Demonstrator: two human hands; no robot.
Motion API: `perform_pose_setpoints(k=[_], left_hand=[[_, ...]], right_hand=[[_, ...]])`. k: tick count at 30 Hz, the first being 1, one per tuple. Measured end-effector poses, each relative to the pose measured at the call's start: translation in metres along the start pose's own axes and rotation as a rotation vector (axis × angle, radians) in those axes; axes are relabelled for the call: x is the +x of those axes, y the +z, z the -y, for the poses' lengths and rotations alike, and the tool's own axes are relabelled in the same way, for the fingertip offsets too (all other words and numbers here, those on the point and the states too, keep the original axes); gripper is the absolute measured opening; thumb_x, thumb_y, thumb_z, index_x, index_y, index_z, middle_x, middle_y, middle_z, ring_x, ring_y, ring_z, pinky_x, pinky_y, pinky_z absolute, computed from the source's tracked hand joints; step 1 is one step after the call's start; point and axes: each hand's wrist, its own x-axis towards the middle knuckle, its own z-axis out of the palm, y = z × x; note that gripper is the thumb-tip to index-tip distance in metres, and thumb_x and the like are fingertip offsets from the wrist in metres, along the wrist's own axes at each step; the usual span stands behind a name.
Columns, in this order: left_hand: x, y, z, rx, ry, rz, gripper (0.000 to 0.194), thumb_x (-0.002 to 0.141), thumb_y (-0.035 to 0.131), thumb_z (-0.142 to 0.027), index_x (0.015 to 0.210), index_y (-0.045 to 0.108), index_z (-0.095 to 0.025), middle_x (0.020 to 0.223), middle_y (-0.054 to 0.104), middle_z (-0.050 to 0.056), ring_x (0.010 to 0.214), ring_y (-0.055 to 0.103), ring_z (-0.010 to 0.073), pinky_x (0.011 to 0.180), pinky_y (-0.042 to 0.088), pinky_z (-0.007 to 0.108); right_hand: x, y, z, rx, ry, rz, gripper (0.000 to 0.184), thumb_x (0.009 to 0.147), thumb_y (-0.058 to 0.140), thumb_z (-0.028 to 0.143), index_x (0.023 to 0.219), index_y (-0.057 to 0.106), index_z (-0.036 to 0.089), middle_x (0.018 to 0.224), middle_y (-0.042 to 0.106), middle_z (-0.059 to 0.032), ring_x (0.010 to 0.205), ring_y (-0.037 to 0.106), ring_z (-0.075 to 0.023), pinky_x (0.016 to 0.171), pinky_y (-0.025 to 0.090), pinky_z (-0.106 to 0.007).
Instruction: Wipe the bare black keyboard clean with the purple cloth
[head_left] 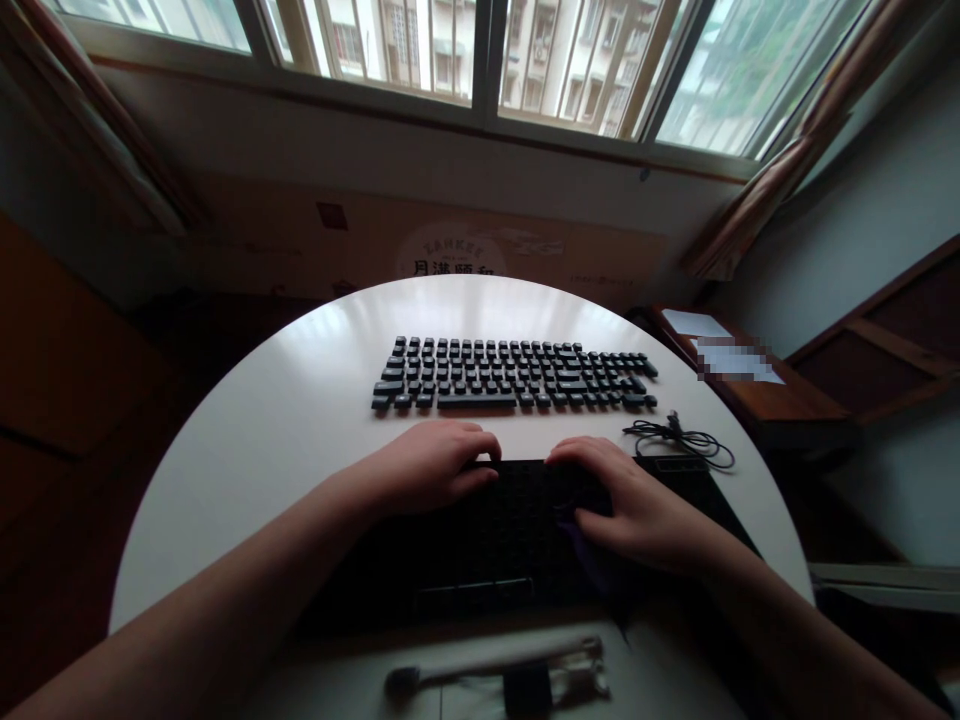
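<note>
A black keyboard base [480, 540] with its keycaps off lies on the white round table, close to me. My left hand [439, 465] rests at its far edge, fingers bent over the edge and thumb on top, gripping it. My right hand [626, 500] is over the right half of the base, its fingers curled around a dark purple cloth [589, 555] that hangs toward me. Most of the cloth is hidden under the hand. Beyond both hands, the loose black keycaps [480, 375] are laid out in rows in keyboard order.
A coiled black cable [679, 438] lies right of the keycaps. At the near edge, a white-handled brush [487, 665] and other small items are blurred. The white table [225, 480] has a curved rim. A wooden stand [795, 395] with papers is at right, below windows.
</note>
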Motion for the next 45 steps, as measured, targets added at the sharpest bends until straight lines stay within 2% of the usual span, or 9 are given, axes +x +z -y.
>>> perform_pose_setpoints(k=[10,17,25,28,30,34,40,42,45], left_hand=[[0.003,0.002,0.005,-0.011,-0.012,-0.008,0.023,0.094,0.055,-0.037,0.109,0.068,-0.026,0.108,0.072,0.003,0.093,0.066,0.0218,0.078,0.047,0.031],[0.001,0.001,0.005,-0.018,-0.006,-0.01,0.024,0.095,0.054,-0.039,0.109,0.069,-0.026,0.107,0.073,0.003,0.09,0.066,0.0213,0.076,0.047,0.03],[0.002,0.002,0.006,-0.012,-0.008,-0.011,0.024,0.095,0.055,-0.038,0.11,0.068,-0.026,0.108,0.073,0.003,0.092,0.067,0.0218,0.077,0.047,0.03],[0.002,0.001,0.005,-0.024,-0.013,0.001,0.023,0.095,0.055,-0.038,0.11,0.068,-0.026,0.109,0.073,0.003,0.094,0.067,0.0219,0.078,0.047,0.03],[0.003,0.0,0.004,-0.035,-0.011,0.006,0.023,0.095,0.055,-0.038,0.11,0.068,-0.026,0.109,0.073,0.003,0.094,0.067,0.0217,0.079,0.047,0.029],[0.002,-0.001,0.004,-0.046,-0.007,0.012,0.022,0.095,0.056,-0.037,0.11,0.069,-0.026,0.11,0.073,0.003,0.095,0.066,0.0212,0.079,0.047,0.029],[0.002,-0.001,0.006,-0.058,0.001,0.015,0.023,0.095,0.056,-0.038,0.109,0.069,-0.025,0.109,0.073,0.004,0.094,0.067,0.0209,0.079,0.048,0.03],[0.002,-0.001,0.006,-0.061,0.005,0.017,0.023,0.095,0.056,-0.038,0.11,0.069,-0.025,0.11,0.073,0.004,0.094,0.067,0.0211,0.08,0.048,0.03],[0.002,-0.001,0.006,-0.06,0.002,0.019,0.024,0.095,0.056,-0.038,0.11,0.069,-0.024,0.11,0.073,0.004,0.094,0.067,0.0212,0.081,0.048,0.031]], right_hand=[[0.009,0.01,0.007,-0.083,0.087,-0.085,0.058,0.076,0.055,0.008,0.131,0.058,0.025,0.126,0.064,-0.0063,0.119,0.055,-0.0257,0.107,0.04,-0.048],[0.007,0.0,0.007,-0.079,0.019,0.066,0.073,0.078,0.059,0.011,0.148,0.048,0.031,0.138,0.057,-0.0067,0.127,0.049,-0.0274,0.113,0.034,-0.05],[0.009,0.01,0.005,-0.073,0.064,-0.057,0.071,0.078,0.055,0.007,0.146,0.051,0.028,0.125,0.063,-0.0077,0.118,0.054,-0.027,0.108,0.039,-0.051],[0.007,0.01,0.004,-0.067,0.033,-0.084,0.056,0.081,0.058,0.008,0.134,0.061,0.026,0.125,0.061,-0.0089,0.118,0.054,-0.0268,0.107,0.041,-0.049],[0.005,0.005,0.003,-0.079,-0.003,-0.111,0.036,0.081,0.061,0.008,0.111,0.071,0.024,0.125,0.06,-0.0091,0.118,0.054,-0.027,0.105,0.044,-0.046],[0.0,-0.01,0.003,-0.107,-0.089,-0.122,0.019,0.089,0.059,0.01,0.085,0.071,0.024,0.112,0.065,-0.0066,0.108,0.058,-0.0247,0.096,0.046,-0.043],[-0.022,-0.045,-0.006,0.453,-0.093,-0.002,0.016,0.1,0.058,0.035,0.093,0.065,0.022,0.091,0.067,-0.0072,0.088,0.065,-0.0222,0.08,0.053,-0.036],[-0.028,-0.056,-0.006,0.584,-0.111,0.17,0.024,0.098,0.06,0.041,0.089,0.066,0.02,0.086,0.066,-0.0074,0.083,0.066,-0.0218,0.076,0.054,-0.034],[-0.028,-0.064,-0.003,0.502,-0.135,0.419,0.021,0.098,0.061,0.036,0.09,0.071,0.019,0.085,0.069,-0.007,0.079,0.067,-0.0192,0.073,0.053,-0.03]])
